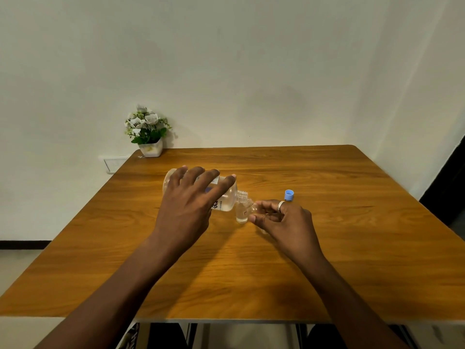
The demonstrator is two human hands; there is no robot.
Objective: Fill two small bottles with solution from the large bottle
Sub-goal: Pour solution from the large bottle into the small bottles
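My left hand [191,202] grips the large clear bottle [227,200] from above and holds it tipped almost flat, its open neck pointing right. The neck sits over the mouth of a small clear bottle [242,214], which stands on the wooden table [352,248] with a little liquid at its bottom. My right hand [284,220] steadies that small bottle with its fingertips; a ring shows on one finger. A second small clear bottle seems partly hidden behind my right fingers. The blue cap [289,195] lies on the table just beyond my right hand.
A small white pot of white flowers [148,132] stands at the table's far left corner by the wall. A wall socket [114,163] sits low left of the table. The table's near edge runs just in front of my forearms.
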